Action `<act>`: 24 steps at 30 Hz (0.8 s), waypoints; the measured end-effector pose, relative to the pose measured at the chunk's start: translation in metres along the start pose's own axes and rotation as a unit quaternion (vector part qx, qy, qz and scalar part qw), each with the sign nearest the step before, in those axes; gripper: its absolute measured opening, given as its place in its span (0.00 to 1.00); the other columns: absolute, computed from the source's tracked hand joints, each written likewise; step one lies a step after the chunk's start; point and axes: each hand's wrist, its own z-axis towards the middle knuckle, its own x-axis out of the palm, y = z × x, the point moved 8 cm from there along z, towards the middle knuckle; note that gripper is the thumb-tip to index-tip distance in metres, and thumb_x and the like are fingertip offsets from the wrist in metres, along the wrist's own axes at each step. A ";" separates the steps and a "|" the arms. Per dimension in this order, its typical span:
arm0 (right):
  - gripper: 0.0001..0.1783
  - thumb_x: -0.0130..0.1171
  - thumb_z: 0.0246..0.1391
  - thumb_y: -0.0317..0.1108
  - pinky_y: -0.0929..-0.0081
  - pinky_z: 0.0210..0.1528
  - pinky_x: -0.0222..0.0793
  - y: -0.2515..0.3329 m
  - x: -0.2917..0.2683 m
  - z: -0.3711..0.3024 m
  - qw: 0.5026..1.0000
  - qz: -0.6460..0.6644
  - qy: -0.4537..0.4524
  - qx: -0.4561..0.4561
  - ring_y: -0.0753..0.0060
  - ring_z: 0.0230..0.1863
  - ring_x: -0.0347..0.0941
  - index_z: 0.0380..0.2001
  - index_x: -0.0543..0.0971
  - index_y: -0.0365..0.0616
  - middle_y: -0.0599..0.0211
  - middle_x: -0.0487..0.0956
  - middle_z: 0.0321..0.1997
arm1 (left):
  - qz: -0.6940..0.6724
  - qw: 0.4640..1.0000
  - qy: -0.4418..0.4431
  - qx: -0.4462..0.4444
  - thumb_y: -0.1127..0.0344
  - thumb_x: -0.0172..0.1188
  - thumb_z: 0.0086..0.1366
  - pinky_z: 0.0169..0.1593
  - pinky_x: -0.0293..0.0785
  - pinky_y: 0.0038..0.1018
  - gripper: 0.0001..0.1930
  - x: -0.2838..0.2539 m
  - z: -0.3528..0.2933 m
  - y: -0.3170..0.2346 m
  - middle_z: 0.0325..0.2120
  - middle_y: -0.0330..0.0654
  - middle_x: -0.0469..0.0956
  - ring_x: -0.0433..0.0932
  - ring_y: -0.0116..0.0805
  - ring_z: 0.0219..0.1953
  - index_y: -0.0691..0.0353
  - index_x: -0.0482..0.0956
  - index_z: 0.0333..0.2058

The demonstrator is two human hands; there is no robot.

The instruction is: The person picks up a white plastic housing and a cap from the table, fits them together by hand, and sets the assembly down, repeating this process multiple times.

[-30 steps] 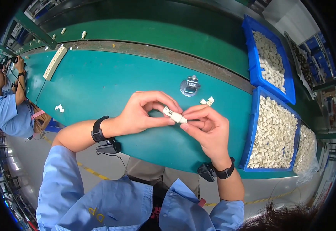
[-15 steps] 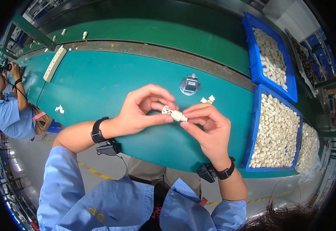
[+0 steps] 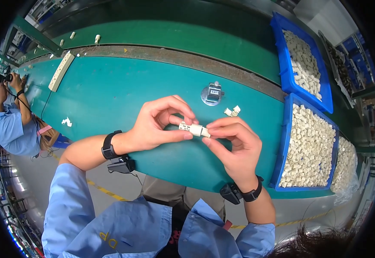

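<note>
A small white plastic connector (image 3: 195, 130), roughly cylindrical with slots at its left end, is held level between my two hands above the green tabletop (image 3: 123, 86). My left hand (image 3: 157, 122) pinches the slotted end between thumb and fingers. The narrower right end sits between the thumb and forefinger of my right hand (image 3: 239, 144). A dark line runs around the connector near that end; whether it parts two pieces I cannot tell. Just beyond my right hand lie a few loose white plastic pieces (image 3: 231, 112). Behind them stands a metal tally counter (image 3: 213, 93) on a round base.
On the right are two blue bins, a near one (image 3: 279, 172) and a far one (image 3: 283, 69), heaped with white parts. A white power strip (image 3: 61, 72) lies far left. Beyond a metal rail, small white parts sit on a green belt (image 3: 174, 26). A co-worker (image 3: 15, 124) is at left.
My right hand has shifted slightly right, and the connector has turned closer to level. The small parts on the far green belt have moved a little to the right.
</note>
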 end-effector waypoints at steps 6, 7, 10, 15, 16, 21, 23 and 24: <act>0.13 0.70 0.49 0.10 0.71 0.51 0.85 -0.001 0.004 -0.004 1.000 -0.013 0.008 0.011 0.64 0.49 0.84 0.39 0.85 0.32 0.52 0.83 0.47 | 0.002 1.000 -0.005 0.005 0.88 0.70 0.58 0.57 0.87 0.37 0.22 0.004 -0.004 -0.002 0.46 0.49 0.78 0.83 0.40 0.52 0.68 0.75 0.49; 0.13 0.70 0.49 0.10 0.71 0.51 0.86 0.000 0.004 -0.004 1.000 -0.009 0.004 0.016 0.64 0.48 0.84 0.39 0.85 0.32 0.51 0.83 0.47 | 0.002 1.000 -0.004 0.006 0.88 0.70 0.58 0.57 0.87 0.37 0.22 0.004 -0.004 -0.002 0.46 0.49 0.78 0.83 0.40 0.52 0.68 0.75 0.49; 0.13 0.70 0.50 0.10 0.71 0.51 0.86 0.001 0.004 -0.003 1.000 0.000 -0.003 0.024 0.64 0.48 0.85 0.39 0.85 0.31 0.50 0.84 0.47 | 0.008 1.000 -0.007 -0.002 0.88 0.70 0.58 0.57 0.87 0.37 0.22 0.003 -0.005 -0.001 0.47 0.51 0.80 0.83 0.40 0.52 0.68 0.74 0.49; 0.12 0.71 0.50 0.11 0.71 0.51 0.86 0.002 0.002 0.003 0.999 0.023 -0.014 0.027 0.63 0.48 0.85 0.39 0.85 0.32 0.50 0.84 0.47 | 0.010 1.000 0.002 0.008 0.87 0.71 0.59 0.58 0.87 0.37 0.22 0.002 0.000 -0.008 0.46 0.51 0.81 0.84 0.40 0.53 0.68 0.74 0.49; 0.12 0.71 0.50 0.11 0.71 0.51 0.86 0.003 0.001 0.003 1.000 0.016 -0.012 0.024 0.63 0.48 0.85 0.39 0.86 0.32 0.50 0.84 0.46 | 0.015 1.000 0.003 0.011 0.87 0.71 0.59 0.58 0.87 0.37 0.21 0.002 0.000 -0.007 0.46 0.51 0.81 0.84 0.40 0.53 0.68 0.75 0.49; 0.13 0.71 0.50 0.11 0.71 0.51 0.86 -0.001 0.002 -0.001 0.999 -0.004 -0.009 0.034 0.64 0.48 0.85 0.39 0.86 0.32 0.51 0.84 0.46 | 0.021 1.000 0.000 0.007 0.87 0.71 0.59 0.57 0.87 0.37 0.21 0.004 -0.004 -0.006 0.46 0.51 0.82 0.84 0.40 0.53 0.67 0.75 0.48; 0.13 0.71 0.50 0.11 0.71 0.51 0.86 0.000 0.002 -0.001 1.000 -0.013 -0.003 0.026 0.64 0.48 0.85 0.39 0.86 0.32 0.51 0.84 0.46 | 0.018 1.000 -0.003 0.003 0.87 0.71 0.59 0.57 0.87 0.36 0.21 0.005 -0.004 -0.006 0.46 0.51 0.82 0.84 0.40 0.53 0.67 0.75 0.48; 0.13 0.71 0.50 0.11 0.71 0.51 0.86 0.001 0.003 -0.001 1.000 -0.023 0.002 0.020 0.64 0.47 0.85 0.39 0.86 0.32 0.51 0.84 0.47 | 0.015 1.000 0.002 0.004 0.87 0.71 0.59 0.57 0.87 0.36 0.20 0.006 -0.003 -0.005 0.46 0.51 0.82 0.84 0.40 0.53 0.67 0.75 0.48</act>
